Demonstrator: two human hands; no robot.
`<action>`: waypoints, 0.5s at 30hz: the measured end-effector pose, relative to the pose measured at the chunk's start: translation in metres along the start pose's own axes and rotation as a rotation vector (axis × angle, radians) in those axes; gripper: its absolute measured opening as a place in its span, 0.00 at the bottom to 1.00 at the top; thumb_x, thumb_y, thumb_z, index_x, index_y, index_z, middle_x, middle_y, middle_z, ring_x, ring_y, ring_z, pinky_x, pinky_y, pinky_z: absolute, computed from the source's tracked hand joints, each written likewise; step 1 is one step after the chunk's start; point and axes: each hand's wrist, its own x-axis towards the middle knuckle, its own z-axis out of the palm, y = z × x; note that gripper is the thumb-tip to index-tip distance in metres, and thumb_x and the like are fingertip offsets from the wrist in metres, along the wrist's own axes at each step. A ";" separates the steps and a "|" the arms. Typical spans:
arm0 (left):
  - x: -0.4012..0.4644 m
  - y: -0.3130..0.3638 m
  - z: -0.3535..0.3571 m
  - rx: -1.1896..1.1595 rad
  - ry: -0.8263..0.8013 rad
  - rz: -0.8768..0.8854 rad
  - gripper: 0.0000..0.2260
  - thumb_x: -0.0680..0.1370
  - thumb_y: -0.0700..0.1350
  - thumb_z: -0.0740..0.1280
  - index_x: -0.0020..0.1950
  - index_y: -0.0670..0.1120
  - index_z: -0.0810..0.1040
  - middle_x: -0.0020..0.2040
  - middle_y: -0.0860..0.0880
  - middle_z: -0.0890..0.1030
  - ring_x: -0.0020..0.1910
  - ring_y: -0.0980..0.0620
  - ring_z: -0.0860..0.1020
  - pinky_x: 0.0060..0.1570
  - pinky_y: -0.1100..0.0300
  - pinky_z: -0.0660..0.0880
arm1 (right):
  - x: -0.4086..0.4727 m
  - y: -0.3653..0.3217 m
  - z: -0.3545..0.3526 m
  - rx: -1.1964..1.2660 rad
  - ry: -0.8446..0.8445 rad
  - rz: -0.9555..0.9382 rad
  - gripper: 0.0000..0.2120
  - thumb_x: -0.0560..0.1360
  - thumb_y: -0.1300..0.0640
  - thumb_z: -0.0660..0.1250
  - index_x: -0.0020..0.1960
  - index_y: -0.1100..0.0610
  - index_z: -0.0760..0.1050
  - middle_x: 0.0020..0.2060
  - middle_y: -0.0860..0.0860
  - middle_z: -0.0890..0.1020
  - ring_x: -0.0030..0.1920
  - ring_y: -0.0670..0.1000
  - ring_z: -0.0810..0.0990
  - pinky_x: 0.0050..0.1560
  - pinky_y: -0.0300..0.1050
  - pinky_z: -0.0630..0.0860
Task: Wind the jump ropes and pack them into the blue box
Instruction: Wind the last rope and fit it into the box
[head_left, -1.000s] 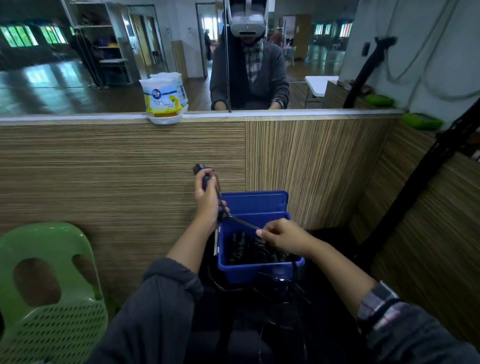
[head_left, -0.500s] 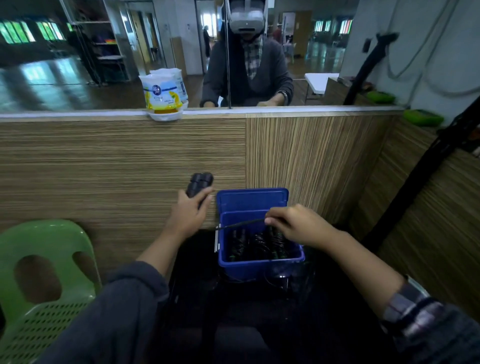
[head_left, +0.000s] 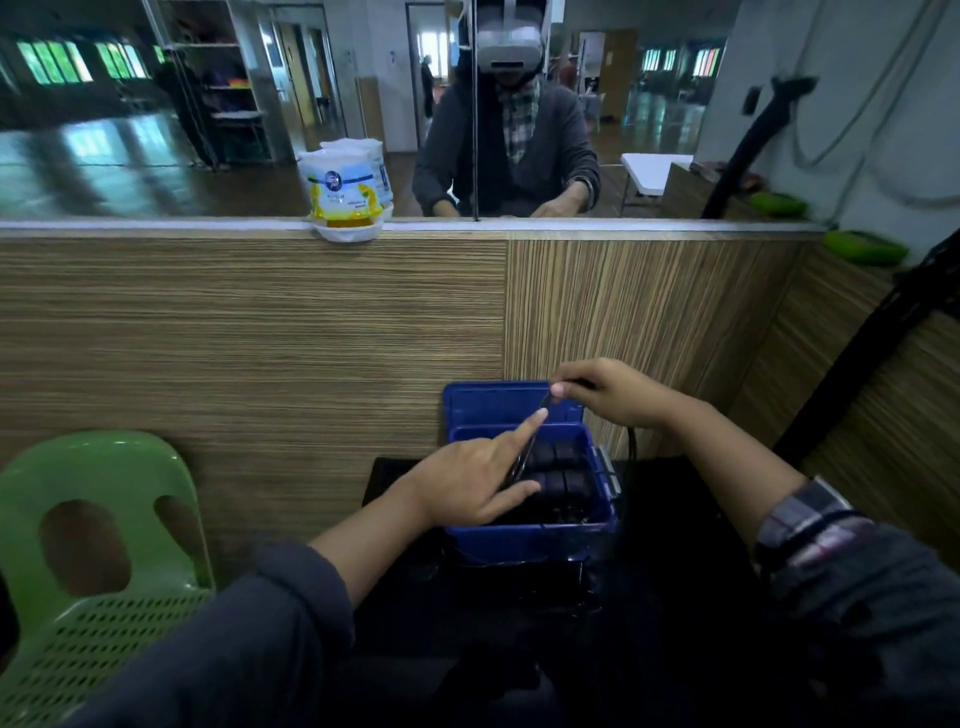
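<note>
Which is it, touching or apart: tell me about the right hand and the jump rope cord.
Touching. The head view shows the right hand pinching the thin black cord between thumb and fingertip above the blue box.

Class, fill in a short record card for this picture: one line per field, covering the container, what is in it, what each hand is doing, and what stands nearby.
container: blue box, lid open and leaning back against the wood panel
contents: dark jump rope handles lying side by side
left hand: open over the box, index finger extended along the cord
right hand: pinching a thin dark cord above the box's back edge
surface: dark table
nearby: green chair at left; tub on the ledge
</note>
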 end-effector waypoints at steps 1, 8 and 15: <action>0.003 0.003 0.000 0.005 0.046 0.036 0.31 0.81 0.57 0.52 0.78 0.45 0.43 0.54 0.41 0.78 0.47 0.44 0.79 0.47 0.50 0.77 | 0.002 0.004 0.002 0.044 -0.010 0.007 0.09 0.79 0.50 0.60 0.45 0.51 0.76 0.40 0.51 0.79 0.44 0.51 0.78 0.48 0.46 0.73; 0.015 0.000 -0.013 -0.156 0.388 -0.106 0.21 0.82 0.51 0.52 0.72 0.43 0.67 0.56 0.45 0.77 0.50 0.46 0.79 0.50 0.50 0.76 | 0.000 0.006 0.029 0.518 0.060 0.150 0.08 0.79 0.67 0.60 0.44 0.62 0.76 0.34 0.53 0.79 0.35 0.44 0.78 0.40 0.44 0.76; 0.039 -0.019 -0.034 -0.316 0.740 -0.486 0.17 0.81 0.48 0.54 0.62 0.40 0.75 0.51 0.45 0.81 0.47 0.50 0.77 0.45 0.60 0.69 | 0.002 -0.022 0.097 0.702 0.141 0.251 0.14 0.82 0.51 0.54 0.56 0.56 0.76 0.27 0.52 0.71 0.28 0.50 0.73 0.33 0.41 0.75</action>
